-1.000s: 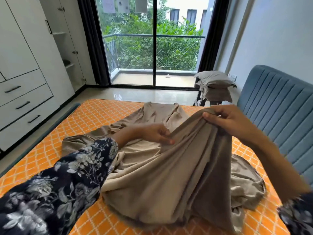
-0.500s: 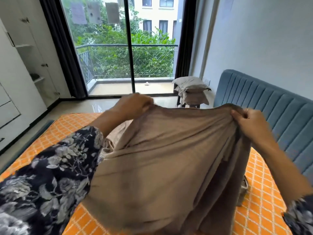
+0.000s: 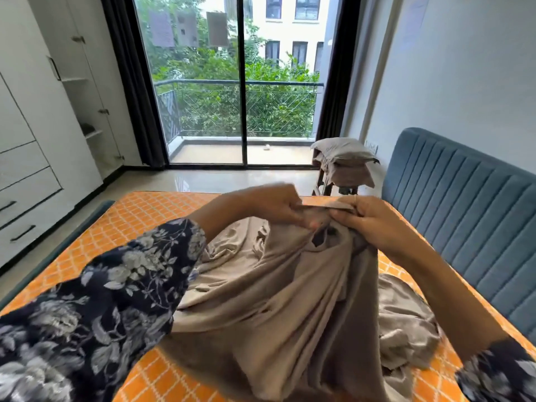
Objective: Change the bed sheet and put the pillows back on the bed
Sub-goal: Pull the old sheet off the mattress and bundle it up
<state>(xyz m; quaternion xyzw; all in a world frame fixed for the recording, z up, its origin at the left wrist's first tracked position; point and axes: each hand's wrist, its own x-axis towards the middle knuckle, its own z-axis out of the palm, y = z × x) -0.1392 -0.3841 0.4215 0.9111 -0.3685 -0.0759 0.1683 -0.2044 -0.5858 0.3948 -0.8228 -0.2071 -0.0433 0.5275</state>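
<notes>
Two hands now meet at one spot on the taupe bed sheet (image 3: 290, 300), where half a second ago I had them spread wide along its edge, the cloth stretched between them like a curtain. Bringing them together folds that edge on itself, so I judge I am gathering or hunting for a corner, and spreading the sheet over the bed is still to come. Nearest me the sheet hangs in long folds from the grip and pools on the orange patterned mattress (image 3: 139, 219), most of which lies bare. My left hand (image 3: 272, 206) has its fingers curled, pinching the hem from the left; my right hand (image 3: 368, 220) is curled round the bunched cloth from the right, and the two are touching or nearly so. Beyond them, past the far edge of the bed and beside the blue headboard (image 3: 458, 198), the pillows (image 3: 343, 158) sit stacked on a small stand, well apart from the mattress and yet to be put back.
</notes>
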